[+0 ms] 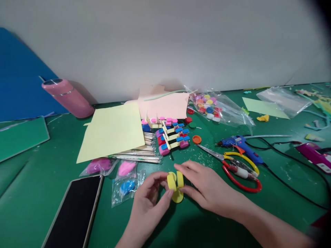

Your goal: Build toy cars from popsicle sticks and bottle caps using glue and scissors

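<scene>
Low in the middle of the view both my hands meet over the green table [38,199]. My left hand [148,196] pinches a yellow bottle cap [171,181] between thumb and fingers. My right hand [207,187] grips a second yellow cap [180,178] pressed against the first. A third yellow cap [178,197] lies just under them, touching my left thumb. Just beyond my hands stand small craft-stick cars with pink, blue and red cap wheels [172,136].
Scissors with red and yellow handles [236,167] and a blue glue gun [241,146] lie to the right, with a black cable. A bag of coloured caps [213,105], yellow paper [113,131], a stick bundle, a pink bottle [67,96], a phone [74,212] and small bags surround them.
</scene>
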Available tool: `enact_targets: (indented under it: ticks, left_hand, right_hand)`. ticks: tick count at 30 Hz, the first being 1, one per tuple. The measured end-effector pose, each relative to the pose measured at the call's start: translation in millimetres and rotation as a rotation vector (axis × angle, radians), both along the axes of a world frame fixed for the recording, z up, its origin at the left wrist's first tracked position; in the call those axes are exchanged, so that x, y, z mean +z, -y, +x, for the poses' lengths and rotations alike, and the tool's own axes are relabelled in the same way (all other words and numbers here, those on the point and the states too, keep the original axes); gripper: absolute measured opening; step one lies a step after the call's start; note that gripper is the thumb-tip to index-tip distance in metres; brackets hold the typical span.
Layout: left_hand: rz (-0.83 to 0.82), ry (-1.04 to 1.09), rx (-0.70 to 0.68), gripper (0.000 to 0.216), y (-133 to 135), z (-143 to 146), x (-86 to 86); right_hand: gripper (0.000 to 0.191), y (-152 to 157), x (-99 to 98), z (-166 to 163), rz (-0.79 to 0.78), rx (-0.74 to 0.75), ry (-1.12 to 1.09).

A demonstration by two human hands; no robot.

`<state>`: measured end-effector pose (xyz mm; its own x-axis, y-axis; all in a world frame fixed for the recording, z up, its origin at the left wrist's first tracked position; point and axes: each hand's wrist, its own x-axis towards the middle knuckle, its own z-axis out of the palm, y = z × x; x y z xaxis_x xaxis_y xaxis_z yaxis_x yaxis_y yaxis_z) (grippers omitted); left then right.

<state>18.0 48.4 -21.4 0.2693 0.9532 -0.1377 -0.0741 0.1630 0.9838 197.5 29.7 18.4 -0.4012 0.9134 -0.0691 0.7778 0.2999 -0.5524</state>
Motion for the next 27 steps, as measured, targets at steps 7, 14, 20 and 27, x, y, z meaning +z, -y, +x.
enact_targets:
  ticks: [7,14,20,27]
  left_hand:
    - [0.056,-0.07,-0.031,0.021,-1.5,-0.1,-1.6]
    - [0.125,-0.136,-0.102,0.021,-3.3,0.8,-1.7]
    - [0.136,-0.147,-0.11,0.022,-2.7,0.4,-3.1]
    - [0.129,-0.14,-0.111,0.021,-2.6,0.2,-4.1]
  right_hand:
    - [0.045,-4.1,0.0,-2.0,-0.058,0.017,0.015]
    - [0.045,-5.1,1.1,-2.3,-0.075,0.033,0.019]
    - [0.046,-4.9,2.4,-4.0,-0.078,0.037,-0.002]
    - [0.046,-4.6,2.2,-5.0,-0.091,0.031,-0.012]
